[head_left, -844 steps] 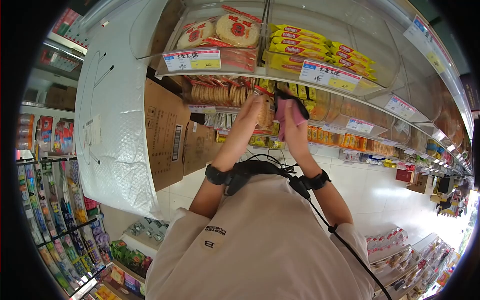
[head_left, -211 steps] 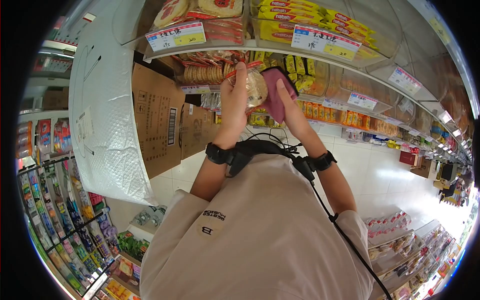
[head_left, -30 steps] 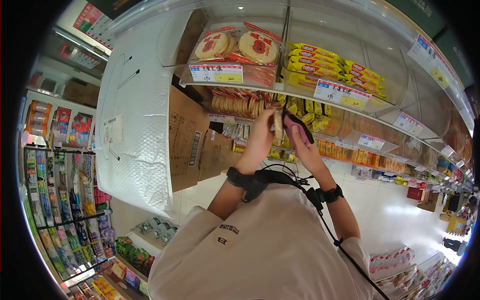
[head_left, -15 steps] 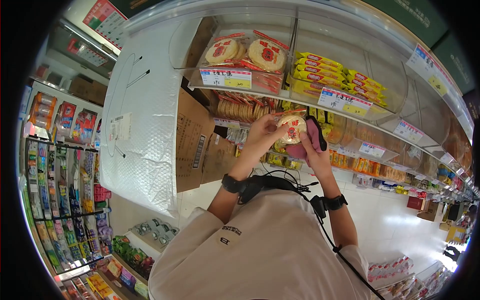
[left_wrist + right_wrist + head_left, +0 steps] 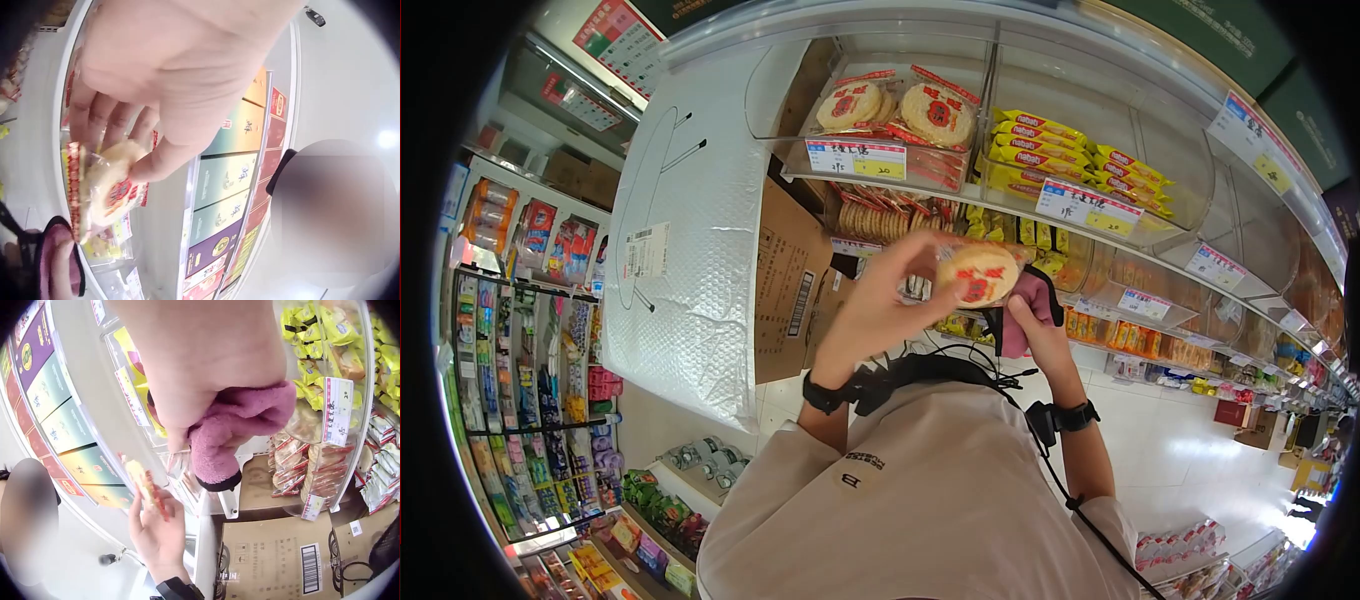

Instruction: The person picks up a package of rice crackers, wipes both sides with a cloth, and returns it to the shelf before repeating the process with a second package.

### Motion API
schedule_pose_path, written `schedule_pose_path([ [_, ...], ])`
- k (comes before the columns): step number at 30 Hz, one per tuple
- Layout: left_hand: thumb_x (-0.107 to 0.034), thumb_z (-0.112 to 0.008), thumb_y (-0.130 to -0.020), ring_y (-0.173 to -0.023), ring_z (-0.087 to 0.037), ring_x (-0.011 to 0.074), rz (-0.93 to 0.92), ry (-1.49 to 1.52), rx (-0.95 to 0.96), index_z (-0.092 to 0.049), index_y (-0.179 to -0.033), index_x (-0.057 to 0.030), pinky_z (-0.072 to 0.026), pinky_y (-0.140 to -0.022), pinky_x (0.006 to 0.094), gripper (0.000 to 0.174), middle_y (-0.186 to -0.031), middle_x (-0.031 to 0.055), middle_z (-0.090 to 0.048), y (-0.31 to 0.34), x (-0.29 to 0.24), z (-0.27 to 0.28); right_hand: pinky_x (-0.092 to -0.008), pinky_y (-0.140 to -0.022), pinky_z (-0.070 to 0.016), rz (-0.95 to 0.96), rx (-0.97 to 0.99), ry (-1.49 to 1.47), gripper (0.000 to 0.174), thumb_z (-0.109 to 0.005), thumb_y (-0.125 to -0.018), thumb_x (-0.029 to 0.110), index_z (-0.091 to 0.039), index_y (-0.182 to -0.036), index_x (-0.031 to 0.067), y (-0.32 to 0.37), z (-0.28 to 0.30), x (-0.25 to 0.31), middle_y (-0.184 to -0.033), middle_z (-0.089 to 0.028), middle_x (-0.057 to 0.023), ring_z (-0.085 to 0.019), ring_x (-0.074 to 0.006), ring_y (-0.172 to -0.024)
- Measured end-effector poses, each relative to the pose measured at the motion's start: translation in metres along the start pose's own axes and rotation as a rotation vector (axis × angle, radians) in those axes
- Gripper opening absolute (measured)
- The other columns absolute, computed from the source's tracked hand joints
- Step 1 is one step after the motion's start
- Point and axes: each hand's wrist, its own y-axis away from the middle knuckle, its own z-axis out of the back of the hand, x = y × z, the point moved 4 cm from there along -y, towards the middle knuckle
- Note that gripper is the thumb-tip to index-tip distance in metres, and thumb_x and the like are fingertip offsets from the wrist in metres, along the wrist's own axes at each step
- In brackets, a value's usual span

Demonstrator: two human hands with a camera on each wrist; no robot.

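Note:
My left hand (image 5: pixel 890 305) pinches a clear packet of round rice crackers (image 5: pixel 980 270) between thumb and fingers, its red print facing up. In the left wrist view the thumb presses on the face of the rice cracker packet (image 5: pixel 112 187), near its red-striped edge. My right hand (image 5: pixel 1048 325) grips a folded pink cloth (image 5: pixel 1013 338) with a black border, just right of the packet. Seen from the right wrist, the fluffy pink cloth (image 5: pixel 215 453) is bunched under the fingers, hiding most of them. Both hands are in front of the lower shelf.
Above the hands, a clear shelf bin holds more rice crackers (image 5: pixel 940 112) and yellow wafer packs (image 5: pixel 1035 145). Price tags (image 5: pixel 855 158) line the shelf edge. A cardboard box (image 5: pixel 790 285) and a silvery padded sheet (image 5: pixel 685 270) stand at the left. Black cables (image 5: pixel 970 360) hang between the wrists.
The packet turns from edge-on to face-up. Since half a second ago, the left hand has come nearer the camera with it, and the right thumb has left the packet's face, keeping the cloth.

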Motion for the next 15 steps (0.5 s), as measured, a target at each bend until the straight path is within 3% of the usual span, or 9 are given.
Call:
schedule_pose_path([
  [1, -0.007, -0.075, -0.090, -0.101, -0.067, 0.0123, -0.084, 0.007, -0.057, -0.053, -0.130, 0.0029, -0.0535, -0.089, 0.0284, 0.047, -0.111, 0.0090, -0.068, 0.001, -0.006, 0.006, -0.0240, -0.075, -0.0490, -0.015, -0.017, 0.021, 0.029, -0.074, -0.094, 0.025, -0.068, -0.107, 0.0000, 0.001, -0.001, 0.002, -0.092, -0.067, 0.0001, -0.058, -0.0055, -0.082],
  [2, -0.003, -0.073, -0.091, -0.099, -0.066, 0.0125, -0.061, 0.142, -0.104, -0.046, -0.141, 0.0017, -0.0522, -0.090, 0.0273, 0.057, -0.111, 0.0098, -0.069, 0.001, -0.015, 0.012, -0.0240, -0.074, -0.0488, -0.029, -0.035, 0.041, 0.029, -0.074, -0.094, 0.026, -0.068, -0.106, 0.0002, 0.002, -0.001, 0.005, -0.090, -0.067, 0.0003, -0.058, -0.0054, -0.081],
  [5, -0.003, -0.072, -0.092, -0.097, -0.066, 0.0121, -0.157, 0.294, -0.397, -0.042, -0.143, 0.0006, -0.0517, -0.089, 0.0263, 0.059, -0.106, 0.0107, -0.069, -0.004, -0.050, 0.028, -0.0235, -0.072, -0.0481, -0.062, -0.068, 0.049, 0.028, -0.072, -0.096, 0.028, -0.069, -0.103, 0.0008, 0.002, 0.000, 0.004, -0.088, -0.067, 0.0011, -0.057, -0.0049, -0.079],
  [8, -0.005, -0.071, -0.094, -0.092, -0.065, 0.0107, -0.252, 0.251, -0.647, -0.038, -0.145, -0.0012, -0.0514, -0.083, 0.0242, 0.061, -0.097, 0.0107, -0.070, -0.021, -0.062, 0.049, -0.0227, -0.070, -0.0473, -0.090, -0.075, 0.032, 0.028, -0.070, -0.097, 0.028, -0.070, -0.103, 0.0012, 0.004, -0.003, 0.006, -0.087, -0.067, 0.0019, -0.057, -0.0041, -0.078],
  [11, -0.007, -0.071, -0.094, -0.087, -0.063, 0.0091, -0.350, 0.042, -0.725, -0.038, -0.145, -0.0028, -0.0503, -0.076, 0.0223, 0.061, -0.091, 0.0104, -0.071, -0.037, -0.067, 0.068, -0.0222, -0.069, -0.0470, -0.087, -0.063, 0.021, 0.028, -0.069, -0.098, 0.029, -0.070, -0.103, 0.0018, 0.004, -0.004, 0.004, -0.086, -0.066, 0.0024, -0.057, -0.0037, -0.078],
  [12, -0.013, -0.072, -0.094, -0.080, -0.062, 0.0074, -0.396, -0.005, -0.748, -0.044, -0.142, -0.0037, -0.0479, -0.071, 0.0206, 0.056, -0.086, 0.0092, -0.071, -0.045, -0.067, 0.070, -0.0221, -0.069, -0.0470, -0.080, -0.057, 0.019, 0.027, -0.069, -0.098, 0.029, -0.070, -0.104, 0.0020, 0.004, -0.003, 0.001, -0.086, -0.066, 0.0026, -0.057, -0.0036, -0.078],
  [15, -0.019, -0.074, -0.094, -0.075, -0.059, 0.0058, -0.360, -0.261, -0.681, -0.052, -0.136, -0.0037, -0.0462, -0.067, 0.0192, 0.050, -0.083, 0.0071, -0.070, -0.068, -0.064, 0.081, -0.0212, -0.086, -0.0473, -0.198, 0.003, 0.005, 0.037, -0.066, -0.100, 0.033, -0.066, -0.125, 0.0060, 0.006, 0.001, -0.008, -0.111, -0.067, 0.0026, -0.058, -0.0033, -0.097],
])
